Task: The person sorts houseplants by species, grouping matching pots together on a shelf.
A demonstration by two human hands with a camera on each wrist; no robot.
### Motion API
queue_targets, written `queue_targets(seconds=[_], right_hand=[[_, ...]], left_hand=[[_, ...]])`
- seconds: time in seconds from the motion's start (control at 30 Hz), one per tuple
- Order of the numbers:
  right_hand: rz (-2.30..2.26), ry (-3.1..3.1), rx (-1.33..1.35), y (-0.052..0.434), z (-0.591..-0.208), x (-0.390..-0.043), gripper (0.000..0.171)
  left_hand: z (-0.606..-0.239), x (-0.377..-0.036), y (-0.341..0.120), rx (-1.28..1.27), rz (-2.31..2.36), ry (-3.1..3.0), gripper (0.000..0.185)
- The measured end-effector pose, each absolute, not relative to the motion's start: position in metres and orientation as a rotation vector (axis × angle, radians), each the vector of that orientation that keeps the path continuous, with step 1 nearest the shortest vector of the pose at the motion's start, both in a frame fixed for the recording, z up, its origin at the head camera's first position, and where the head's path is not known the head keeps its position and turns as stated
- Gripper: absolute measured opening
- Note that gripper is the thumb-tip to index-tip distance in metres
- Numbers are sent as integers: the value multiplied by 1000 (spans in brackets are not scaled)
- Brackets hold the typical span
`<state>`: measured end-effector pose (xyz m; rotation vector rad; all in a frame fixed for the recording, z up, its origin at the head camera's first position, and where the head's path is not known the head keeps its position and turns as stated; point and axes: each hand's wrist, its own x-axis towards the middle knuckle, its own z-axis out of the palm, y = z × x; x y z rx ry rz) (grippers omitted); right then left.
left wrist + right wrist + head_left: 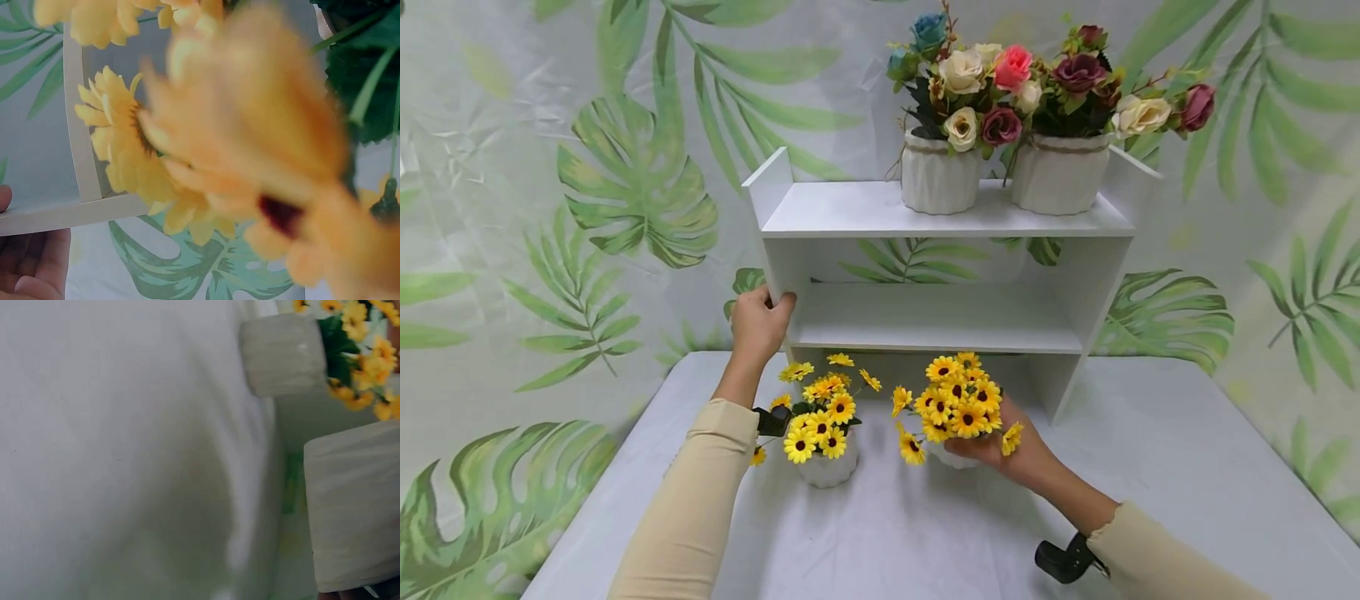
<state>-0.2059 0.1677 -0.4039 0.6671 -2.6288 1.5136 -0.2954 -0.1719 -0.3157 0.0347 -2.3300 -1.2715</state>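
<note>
My left hand (757, 322) grips the left side panel of a white shelf unit (925, 312) at about middle-board height. In the left wrist view, fingers (47, 265) show beside the panel edge, behind blurred yellow petals. With my right hand (1015, 446) I hold a white pot of yellow artificial sunflowers (961, 404) in front of the shelf. The blooms hide most of this pot in the head view; the right wrist view shows its ribbed white side (356, 506) raised off the cloth. A second potted sunflower bunch (826, 433) stands on the table under my left forearm.
Two white pots of artificial roses, one (942, 175) beside the other (1060, 173), stand on the shelf's top board. A white cloth covers the table (1157, 467). Behind it hangs a leaf-print backdrop (647, 192).
</note>
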Motion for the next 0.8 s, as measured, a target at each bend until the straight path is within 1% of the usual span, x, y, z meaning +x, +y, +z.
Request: queue_targets(seconds=[0.03, 0.13, 0.27, 0.4, 0.5, 0.63, 0.73, 0.8], right_hand=[[1449, -2630, 669, 171, -400, -205, 70], [1451, -2592, 708, 180, -389, -201, 66], [1590, -2518, 761, 190, -369, -197, 62], [1487, -2493, 772, 198, -351, -195, 60], [1345, -2483, 793, 202, -339, -196, 56], [1379, -2441, 843, 206, -327, -198, 51], [1493, -2403, 851, 210, -318, -200, 53], [1504, -2423, 799, 212, -311, -203, 56]], left_hand=[[-316, -295, -172, 35, -1270, -2331, 32], [-315, -295, -173, 38, -1269, -2333, 32], [-315, -295, -173, 37, -1261, -2334, 32], [-315, -296, -173, 30, -1259, -2333, 33], [-316, -296, -174, 45, -1257, -2332, 32], [-316, -296, -174, 59, -1257, -2336, 32], [-316, -296, -174, 52, -1261, -2340, 32], [-316, -297, -174, 48, -1258, -2342, 32]])
